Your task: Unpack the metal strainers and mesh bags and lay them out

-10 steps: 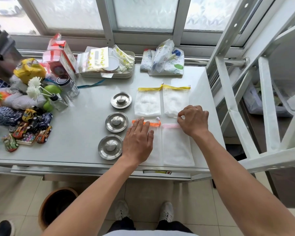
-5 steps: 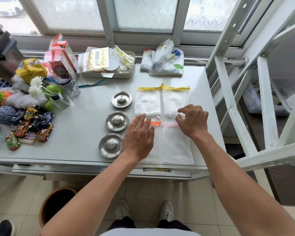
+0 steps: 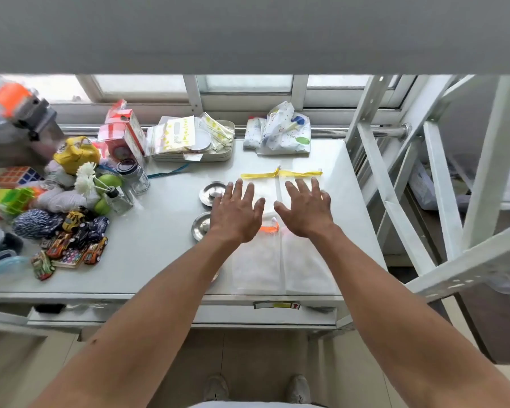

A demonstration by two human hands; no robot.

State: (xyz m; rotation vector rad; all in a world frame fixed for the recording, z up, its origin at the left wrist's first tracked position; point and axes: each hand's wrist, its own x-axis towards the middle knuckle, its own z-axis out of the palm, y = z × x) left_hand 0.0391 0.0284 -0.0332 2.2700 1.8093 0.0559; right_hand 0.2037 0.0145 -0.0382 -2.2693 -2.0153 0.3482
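Both hands lifted, spread over mesh bags [image 3: 280,260]; white table [image 3: 159,231] by window [image 3: 248,83].

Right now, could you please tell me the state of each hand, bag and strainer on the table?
Left hand: open, fingers spread, over the far bags.
Right hand: open, fingers spread.
Yellow bags: flat, side by side.
Near bags: flat, side by side.
Far strainer: flat, partly hidden.
Middle strainer: flat, partly hidden.
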